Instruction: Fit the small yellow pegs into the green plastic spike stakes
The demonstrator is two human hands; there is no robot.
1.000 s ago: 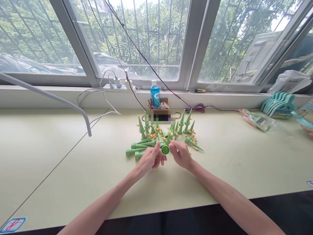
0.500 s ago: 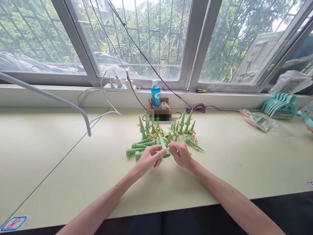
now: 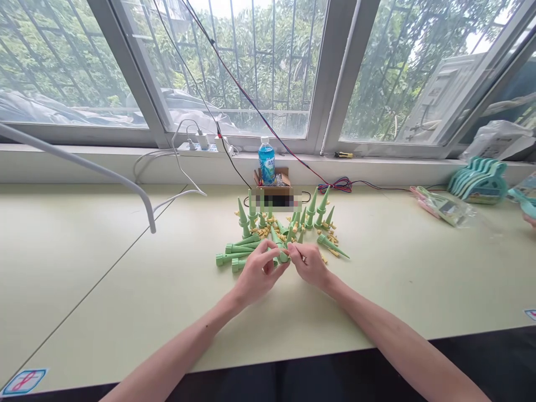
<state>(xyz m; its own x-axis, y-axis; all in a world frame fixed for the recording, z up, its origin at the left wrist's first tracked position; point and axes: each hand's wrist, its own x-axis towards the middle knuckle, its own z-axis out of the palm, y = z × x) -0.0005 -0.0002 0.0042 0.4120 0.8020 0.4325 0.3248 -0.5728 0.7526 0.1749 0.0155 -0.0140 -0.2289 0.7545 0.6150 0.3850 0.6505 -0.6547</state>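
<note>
A green plant watering spike [image 3: 283, 257] is held low over the table, its wide end toward me and its tip pointing away. My left hand [image 3: 258, 270] is closed around that wide end with thumb and fingers. Against its right side, my right hand [image 3: 309, 264] is closed in a pinch; what the fingertips hold is hidden. Several green spikes [image 3: 240, 249] lie to the left of my left hand, and others stand upright [image 3: 321, 209] behind my hands. Small yellow valves [image 3: 330, 237] are scattered among them. One more spike [image 3: 334, 246] lies to the right of my right hand.
Behind the spikes, a small cardboard box [image 3: 285, 177] stands by a blue bottle [image 3: 266, 162]. A thick white cable [image 3: 125, 173] hangs at left. Coiled wire [image 3: 341, 184], a plastic-wrapped packet [image 3: 446, 207] and teal hangers [image 3: 479, 181] are at right. A person's hand shows at the far right edge.
My left hand has shifted slightly right and its fingers have moved over the top of the spike's wide end. My right hand stays almost in place.
</note>
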